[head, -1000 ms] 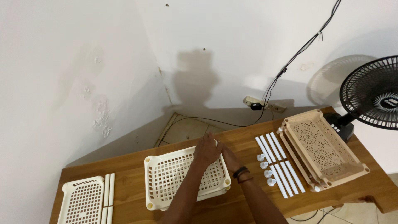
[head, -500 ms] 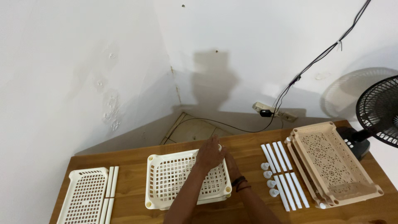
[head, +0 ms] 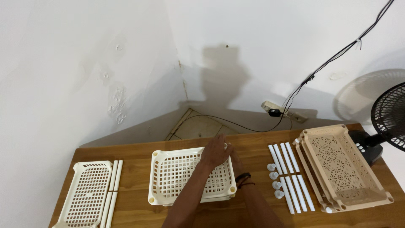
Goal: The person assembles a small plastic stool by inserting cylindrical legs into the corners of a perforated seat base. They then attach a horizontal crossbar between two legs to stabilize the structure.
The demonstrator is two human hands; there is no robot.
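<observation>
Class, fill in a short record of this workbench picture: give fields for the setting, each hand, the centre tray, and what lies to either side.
Setting: wooden table in a white-walled corner
Left hand: resting on the far right corner of the cream tray
Right hand: mostly hidden behind the left hand, beside that same corner; wrist wears dark bands
Left side: second cream tray with white rods beside it
Right side: white rods and caps, then stacked tan trays
Far right: black fan

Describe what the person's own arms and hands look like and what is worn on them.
Both forearms are bare, with no sleeves in view and no gloves. The right hand is mostly hidden behind the left hand; its wrist carries dark bands, one with a reddish strand. No rings can be made out.
</observation>
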